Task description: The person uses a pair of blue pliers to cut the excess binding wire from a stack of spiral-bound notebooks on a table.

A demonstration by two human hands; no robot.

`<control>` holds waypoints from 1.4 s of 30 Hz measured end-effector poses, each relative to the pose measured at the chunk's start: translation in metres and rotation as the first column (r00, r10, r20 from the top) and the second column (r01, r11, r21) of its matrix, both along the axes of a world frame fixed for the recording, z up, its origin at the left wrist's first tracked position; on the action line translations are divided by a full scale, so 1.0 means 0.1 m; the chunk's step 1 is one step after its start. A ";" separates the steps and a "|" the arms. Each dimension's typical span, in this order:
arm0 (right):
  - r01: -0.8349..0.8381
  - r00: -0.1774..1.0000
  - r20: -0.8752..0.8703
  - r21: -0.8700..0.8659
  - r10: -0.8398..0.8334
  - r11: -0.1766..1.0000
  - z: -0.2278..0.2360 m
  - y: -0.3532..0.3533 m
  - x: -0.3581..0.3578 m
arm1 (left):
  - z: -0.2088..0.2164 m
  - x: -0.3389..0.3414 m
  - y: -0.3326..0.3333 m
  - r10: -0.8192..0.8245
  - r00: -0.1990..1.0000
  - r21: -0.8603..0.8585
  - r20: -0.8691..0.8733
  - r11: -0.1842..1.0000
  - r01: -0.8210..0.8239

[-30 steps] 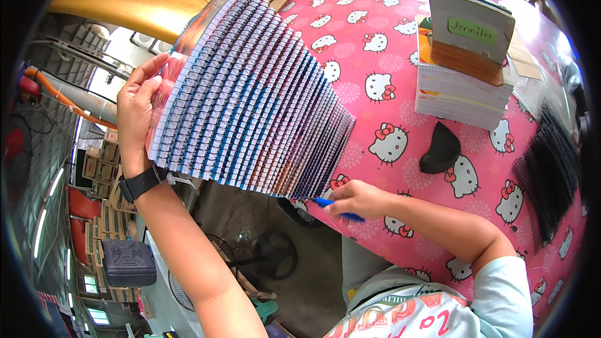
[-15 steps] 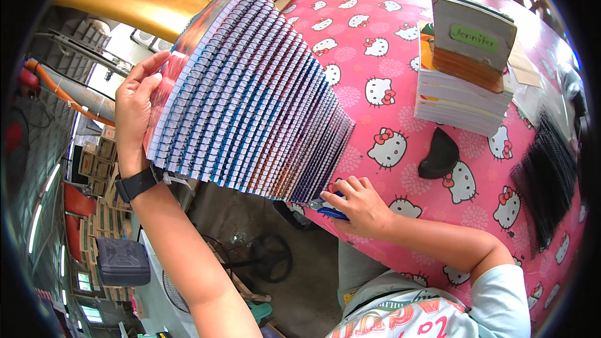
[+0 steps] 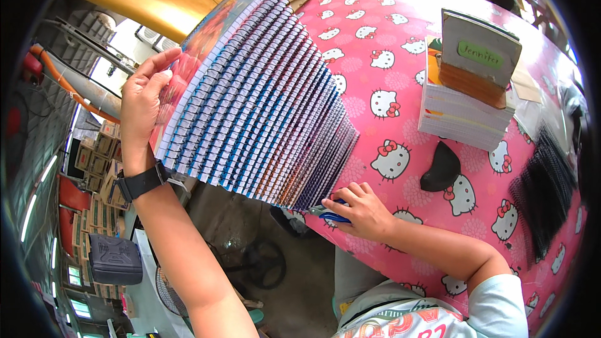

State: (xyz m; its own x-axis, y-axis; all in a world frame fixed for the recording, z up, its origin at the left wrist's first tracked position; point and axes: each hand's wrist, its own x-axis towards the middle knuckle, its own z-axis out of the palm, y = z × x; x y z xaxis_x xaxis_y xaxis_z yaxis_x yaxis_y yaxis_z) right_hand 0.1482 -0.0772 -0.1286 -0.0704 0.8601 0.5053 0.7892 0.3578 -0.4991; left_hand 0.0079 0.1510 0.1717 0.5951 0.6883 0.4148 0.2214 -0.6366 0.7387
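Note:
A tall stack of spiral-bound notebooks [image 3: 263, 106] leans at the table's left edge, its rows of wire coils facing me. At the upper left, my left hand [image 3: 143, 97] is closed on the reddish cover of the top notebook [image 3: 181, 78], thumb on the cover's face. My right hand [image 3: 358, 209], near the lower corner of the stack, is wrapped round blue-handled pliers [image 3: 333, 215]. The metal jaws point left at the ends of the lowest coils; whether they grip a wire is too small to tell.
A pink cat-patterned cloth [image 3: 350, 100] covers the table. At the right stand a pile of books [image 3: 463, 119] with a worn grey block [image 3: 479, 50] on top, a black curved piece [image 3: 441, 166] and a bundle of black coils [image 3: 544, 194]. Floor shows past the near edge.
The whole view has shifted slightly. My left hand keeps its hold on the top notebook, and the pliers in my right hand stay at the lower coil ends.

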 end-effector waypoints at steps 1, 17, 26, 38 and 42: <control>-0.020 0.996 -0.085 0.002 0.021 1.000 0.00 0.01 0.02 | 0.00 0.00 0.03 0.003 1.000 0.041 0.002 0.999 -0.003; 0.054 0.999 0.012 -0.064 -0.053 0.996 0.03 -0.11 0.00 | -0.01 -0.02 0.03 0.009 1.000 0.049 -0.024 0.999 -0.008; -0.386 0.778 -0.628 -0.444 0.026 0.808 0.09 0.01 0.12 | 0.00 -0.02 0.03 0.006 0.999 0.085 -0.042 0.996 -0.003; 0.042 0.996 -0.072 -0.214 -0.059 0.976 0.08 -0.16 0.00 | -0.01 -0.01 -0.02 0.008 1.000 -0.012 0.013 1.000 -0.008; 0.028 1.000 0.014 -0.145 -0.026 0.989 0.00 -0.08 -0.04 | -0.01 0.00 -0.02 0.002 1.000 0.027 0.005 1.000 -0.002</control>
State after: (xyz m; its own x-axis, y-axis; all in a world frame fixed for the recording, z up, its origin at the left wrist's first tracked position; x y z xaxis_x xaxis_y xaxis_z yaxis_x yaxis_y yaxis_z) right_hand 0.1444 -0.0849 -0.1288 -0.0515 0.9259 0.3743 0.8040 0.2607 -0.5344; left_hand 0.0080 0.1486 0.1708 0.5916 0.6781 0.4362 0.2193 -0.6559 0.7223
